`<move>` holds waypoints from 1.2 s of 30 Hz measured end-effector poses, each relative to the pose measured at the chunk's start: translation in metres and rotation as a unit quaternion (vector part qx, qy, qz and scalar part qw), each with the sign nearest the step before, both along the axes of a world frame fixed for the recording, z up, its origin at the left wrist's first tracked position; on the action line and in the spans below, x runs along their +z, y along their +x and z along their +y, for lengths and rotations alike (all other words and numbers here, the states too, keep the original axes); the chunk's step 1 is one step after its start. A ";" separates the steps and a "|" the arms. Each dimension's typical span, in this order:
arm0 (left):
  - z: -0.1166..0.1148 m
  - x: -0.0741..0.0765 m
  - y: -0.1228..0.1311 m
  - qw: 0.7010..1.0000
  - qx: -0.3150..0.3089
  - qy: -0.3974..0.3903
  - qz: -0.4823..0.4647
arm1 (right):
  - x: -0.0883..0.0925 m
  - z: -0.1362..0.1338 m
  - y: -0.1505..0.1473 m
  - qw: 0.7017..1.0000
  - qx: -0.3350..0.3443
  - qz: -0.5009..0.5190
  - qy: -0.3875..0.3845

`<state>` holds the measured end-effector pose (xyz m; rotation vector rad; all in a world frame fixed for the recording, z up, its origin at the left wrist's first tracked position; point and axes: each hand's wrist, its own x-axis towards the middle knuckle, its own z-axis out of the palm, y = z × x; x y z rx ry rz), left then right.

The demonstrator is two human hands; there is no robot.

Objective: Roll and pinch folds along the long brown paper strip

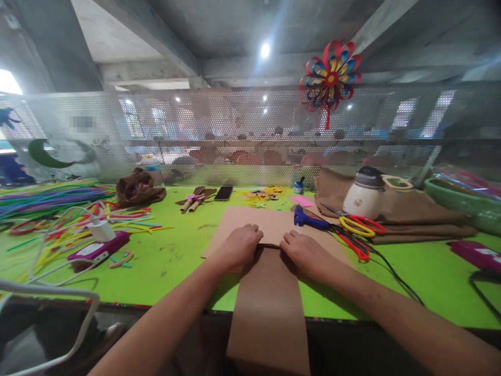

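Note:
My left hand (pixel 239 247) and my right hand (pixel 304 253) rest side by side at the top end of a long brown felt strip (pixel 268 308). Both hands have curled fingers pinching the strip's rolled upper edge. The strip lies on a tan cardboard sheet (pixel 270 222) and hangs over the table's near edge. A blue glue gun (pixel 309 218) lies just beyond my right hand.
Red and yellow scissors (pixel 358 230) lie right of the glue gun. A white jar (pixel 365 196) sits on folded brown cloth (pixel 415 214). Coloured pipe cleaners (pixel 50 201), a charger and a magenta power bank (pixel 97 249) are on the left. A phone (pixel 223 193) lies further back. A paper pinwheel (pixel 330 78) hangs on the mesh.

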<state>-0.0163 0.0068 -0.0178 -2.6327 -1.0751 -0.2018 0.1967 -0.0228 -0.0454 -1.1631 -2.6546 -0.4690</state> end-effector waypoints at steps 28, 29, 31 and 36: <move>0.011 0.013 -0.008 0.819 -0.023 -0.482 -0.311 | 0.007 -0.001 -0.004 0.988 -0.011 0.102 0.119; 0.009 0.014 -0.007 0.807 -0.028 -0.498 -0.316 | 0.007 -0.001 -0.004 0.986 -0.013 0.111 0.122; 0.006 0.016 -0.006 0.798 -0.032 -0.507 -0.324 | 0.008 0.000 -0.002 0.983 -0.021 0.128 0.130; 0.006 0.017 0.000 0.824 -0.048 -0.450 -0.340 | 0.008 0.002 -0.001 0.976 -0.063 0.166 0.127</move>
